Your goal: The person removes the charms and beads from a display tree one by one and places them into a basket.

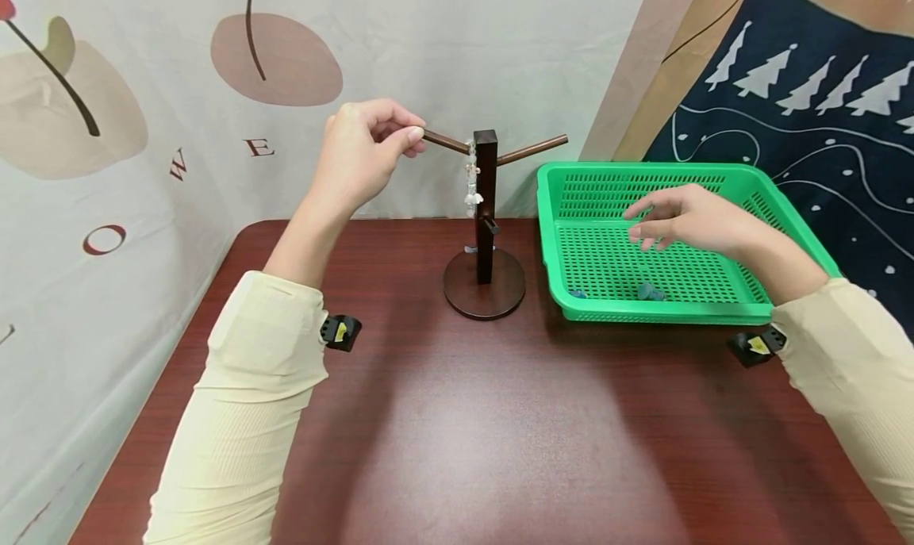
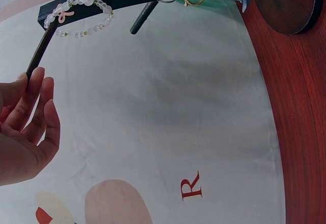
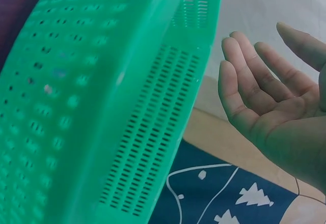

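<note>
My left hand [image 1: 364, 148] pinches the outer end of the left upper peg on a dark wooden jewelry stand [image 1: 486, 204]. A bracelet [image 1: 471, 182] of clear and white beads hangs on that peg, close against the post. In the left wrist view, the bracelet [image 2: 81, 33] shows a white butterfly, a pink bow and a short chain ending in a bead. My right hand [image 1: 689, 218] hovers over the green basket [image 1: 664, 313], holding nothing. Its fingers are loosely bent in the right wrist view.
Small blue pieces [image 1: 648, 292] lie near the basket's front wall. A gold ring-shaped piece [image 2: 194, 1] and a blue piece [image 2: 242, 0] show behind the stand's post. The stand and basket are on a reddish-brown table [image 1: 457, 418], in front of a printed cloth [image 1: 428, 45].
</note>
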Demonstrator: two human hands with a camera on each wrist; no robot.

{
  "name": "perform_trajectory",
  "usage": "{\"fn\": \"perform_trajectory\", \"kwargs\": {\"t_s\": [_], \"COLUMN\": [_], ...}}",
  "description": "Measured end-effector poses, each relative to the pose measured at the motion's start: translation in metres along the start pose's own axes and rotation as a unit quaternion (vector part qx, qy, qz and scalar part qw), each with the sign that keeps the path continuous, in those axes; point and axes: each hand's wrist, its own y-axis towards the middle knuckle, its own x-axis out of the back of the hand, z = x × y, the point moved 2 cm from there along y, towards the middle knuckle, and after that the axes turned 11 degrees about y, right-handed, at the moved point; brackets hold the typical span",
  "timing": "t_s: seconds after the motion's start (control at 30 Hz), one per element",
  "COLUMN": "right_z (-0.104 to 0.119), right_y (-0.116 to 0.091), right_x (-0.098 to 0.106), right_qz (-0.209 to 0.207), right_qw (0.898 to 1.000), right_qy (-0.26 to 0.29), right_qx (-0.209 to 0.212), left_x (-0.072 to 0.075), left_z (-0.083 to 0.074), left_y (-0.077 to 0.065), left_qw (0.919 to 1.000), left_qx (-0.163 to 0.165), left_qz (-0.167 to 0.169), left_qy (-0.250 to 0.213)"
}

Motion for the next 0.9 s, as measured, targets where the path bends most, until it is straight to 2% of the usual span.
{"fn": "perform_trajectory", "kwargs": {"t_s": [0.4, 0.67, 0.9], "right_z": [0.028, 0.05, 0.072], "right_y": [0.012, 0.021, 0.027], "right_x": [-0.007, -0.012, -0.013], "right_qz": [-0.002, 0.0, -0.013], "right_qw": [0.999, 0.998, 0.996], "right_qy": [-0.002, 0.016, 0.011], "right_qx": [0.043, 0.067, 0.09], "left_x": [0.0, 0.0, 0.0], "left_z": [0.0, 0.0, 0.0], "left_y": [0.0, 0.0, 0.0], "left_qw": [1.0, 1.0, 1.0], "left_qx": [0.004, 0.001, 0.003], "left_qz": [0.001, -0.004, -0.003], "left_qy": [-0.005, -0.003, -0.002]}}
